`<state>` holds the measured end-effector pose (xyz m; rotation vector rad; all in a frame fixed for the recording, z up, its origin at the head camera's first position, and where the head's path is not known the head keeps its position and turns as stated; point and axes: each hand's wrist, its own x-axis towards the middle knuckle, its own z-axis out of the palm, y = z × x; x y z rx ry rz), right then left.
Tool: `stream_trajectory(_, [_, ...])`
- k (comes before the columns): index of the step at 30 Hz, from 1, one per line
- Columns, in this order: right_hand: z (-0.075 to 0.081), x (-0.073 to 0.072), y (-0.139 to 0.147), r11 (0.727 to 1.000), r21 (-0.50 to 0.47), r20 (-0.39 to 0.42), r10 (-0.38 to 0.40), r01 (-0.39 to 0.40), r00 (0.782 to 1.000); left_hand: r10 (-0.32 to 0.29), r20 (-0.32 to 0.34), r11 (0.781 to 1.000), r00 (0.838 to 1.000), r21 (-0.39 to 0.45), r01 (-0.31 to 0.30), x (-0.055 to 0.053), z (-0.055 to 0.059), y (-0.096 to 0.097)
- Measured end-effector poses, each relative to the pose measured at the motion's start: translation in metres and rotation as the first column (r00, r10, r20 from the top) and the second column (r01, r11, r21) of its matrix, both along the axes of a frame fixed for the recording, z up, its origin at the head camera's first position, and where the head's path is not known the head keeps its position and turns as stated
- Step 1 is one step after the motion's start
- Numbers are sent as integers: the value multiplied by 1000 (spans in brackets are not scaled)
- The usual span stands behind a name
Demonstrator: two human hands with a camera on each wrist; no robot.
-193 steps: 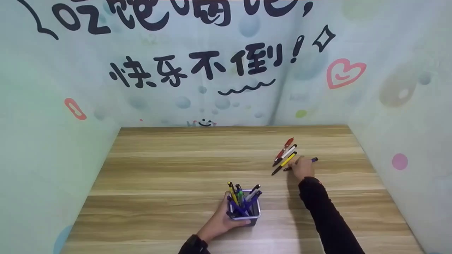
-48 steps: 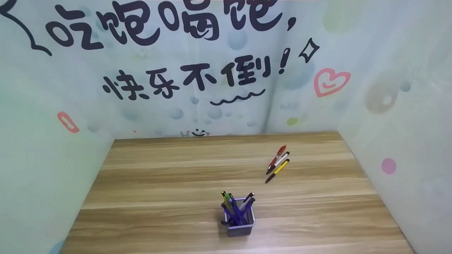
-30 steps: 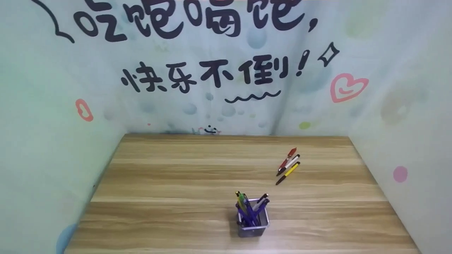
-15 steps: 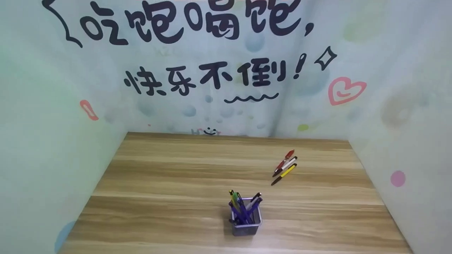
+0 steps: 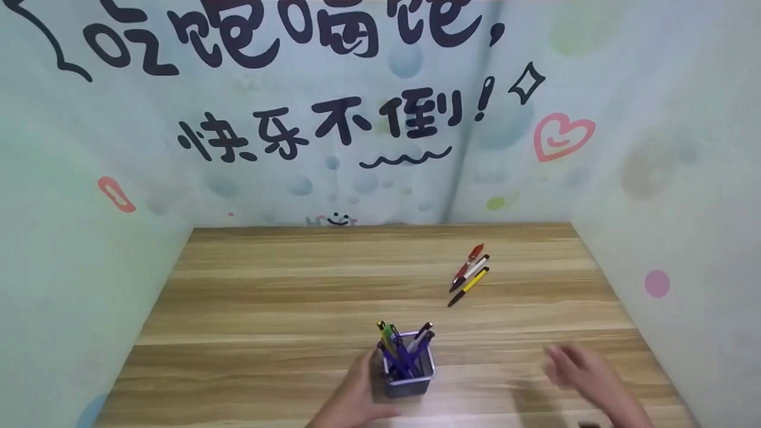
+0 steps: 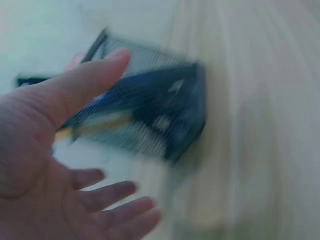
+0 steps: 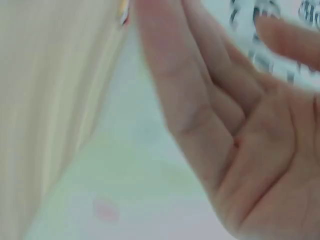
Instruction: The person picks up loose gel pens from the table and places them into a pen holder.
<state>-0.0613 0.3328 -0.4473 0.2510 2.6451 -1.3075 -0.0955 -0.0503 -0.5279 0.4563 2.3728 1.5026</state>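
Your left grip stands spread at 8 o'clock beside the square mesh pen holder on the wood-grained bench; your right grip, at 3 o'clock, is relaxed, holding nothing. Expect the holder stiff, light, perhaps top-heavy: clasp it low. Three slim pens lie at its 1 o'clock.

Upright dark mesh pen holder, pens inside.

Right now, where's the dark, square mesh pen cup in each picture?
Head: the dark, square mesh pen cup stands low, just right of centre.
Left wrist: the cup looks sideways, blurred, slightly up and left of centre, partly behind the left hand's thumb.
Right wrist: not in it.
Shared landmark: the striped light-brown wooden table.
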Motion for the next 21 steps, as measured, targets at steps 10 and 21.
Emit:
stream_trajectory(10, [-10,-139,-44,963,-268,-80,0,-22,997,-8,-112,971,994,238,34,-25,-21,37])
stream_trajectory(21, [-47,-194,-58,986,-41,-15,-162,161,987,-70,-166,953,984,279,115,-38,-30,37])
